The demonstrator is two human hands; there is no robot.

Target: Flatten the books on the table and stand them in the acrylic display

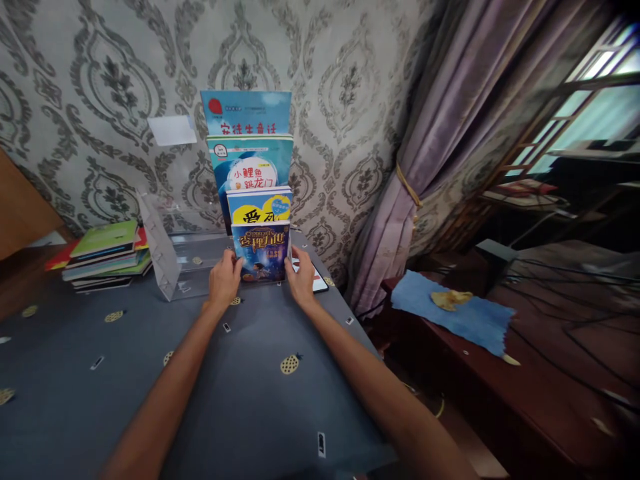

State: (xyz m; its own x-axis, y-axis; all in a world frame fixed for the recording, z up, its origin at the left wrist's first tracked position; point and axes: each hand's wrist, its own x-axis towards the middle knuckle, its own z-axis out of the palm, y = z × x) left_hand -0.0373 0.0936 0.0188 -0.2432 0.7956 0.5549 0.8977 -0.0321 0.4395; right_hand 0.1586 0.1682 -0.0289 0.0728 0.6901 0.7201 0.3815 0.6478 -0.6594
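Between my two hands stands a small dark blue book [261,257] with gold lettering, its cover facing me. The fingers of my left hand [226,277] close on its left edge, and my right hand [300,273] holds the right edge. Rising in steps behind it are a yellow and blue book [260,205], a teal book [257,163] and a taller light blue book [245,113]. These books are on a transparent tiered stand [190,260], whose left side panel shows. A phone or tablet [320,281] lies partly hidden behind my right hand.
To the left, a stack of books [107,257] lies on the grey-blue tablecloth [240,413] with pineapple prints. A purple curtain [400,167] hangs at the right. Beyond the table edge, a dark red surface [500,393] holds a blue cloth [450,310] and cables.
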